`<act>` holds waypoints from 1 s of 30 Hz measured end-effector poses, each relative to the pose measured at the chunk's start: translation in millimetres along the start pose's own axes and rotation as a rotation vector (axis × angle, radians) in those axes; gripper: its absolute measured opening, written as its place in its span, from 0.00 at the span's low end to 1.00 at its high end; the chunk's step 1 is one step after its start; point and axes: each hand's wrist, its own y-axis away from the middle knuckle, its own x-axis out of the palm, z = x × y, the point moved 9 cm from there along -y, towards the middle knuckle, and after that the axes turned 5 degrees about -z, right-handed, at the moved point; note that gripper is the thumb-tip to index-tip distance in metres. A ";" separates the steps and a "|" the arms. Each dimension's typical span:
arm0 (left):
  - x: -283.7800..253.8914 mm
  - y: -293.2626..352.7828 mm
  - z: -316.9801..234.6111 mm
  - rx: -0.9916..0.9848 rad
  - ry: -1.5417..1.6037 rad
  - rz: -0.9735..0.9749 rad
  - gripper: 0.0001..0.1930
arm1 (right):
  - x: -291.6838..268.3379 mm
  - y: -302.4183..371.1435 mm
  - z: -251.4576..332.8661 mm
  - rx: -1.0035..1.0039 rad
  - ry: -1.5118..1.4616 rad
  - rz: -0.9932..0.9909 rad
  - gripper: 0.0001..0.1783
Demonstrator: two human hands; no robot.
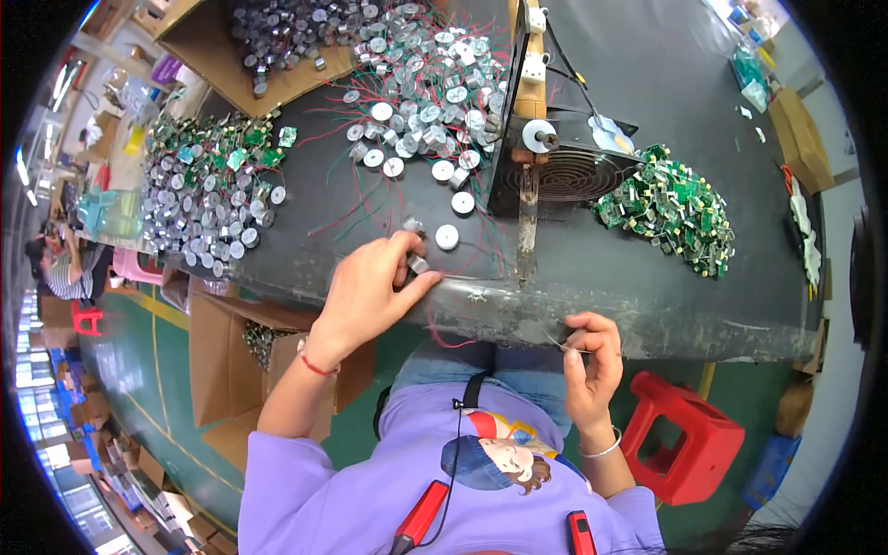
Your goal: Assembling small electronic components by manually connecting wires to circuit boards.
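Our left hand (365, 285) pinches a motor (418, 265), light and stiff, we judge, best held by its casing; our right hand (595, 365), seemingly wire (555, 343).

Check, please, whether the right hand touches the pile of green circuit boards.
Apart: the head view shows bare dark tabletop between the right hand and the pile of green circuit boards.

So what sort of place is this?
Likely an electronics assembly workshop: heaps of wired silvery parts and green circuit boards on a black workbench.
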 end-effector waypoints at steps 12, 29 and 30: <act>28.8 38.4 -74.6 0.149 0.355 -0.053 0.14 | 59.9 3.7 16.2 0.142 -0.210 0.335 0.10; 67.5 56.6 -46.6 -0.492 1.054 0.473 0.11 | 39.7 3.1 20.1 0.069 -0.111 0.421 0.15; 72.9 67.0 -50.1 -0.554 1.162 0.687 0.09 | 34.6 0.8 20.2 0.069 -0.180 0.429 0.16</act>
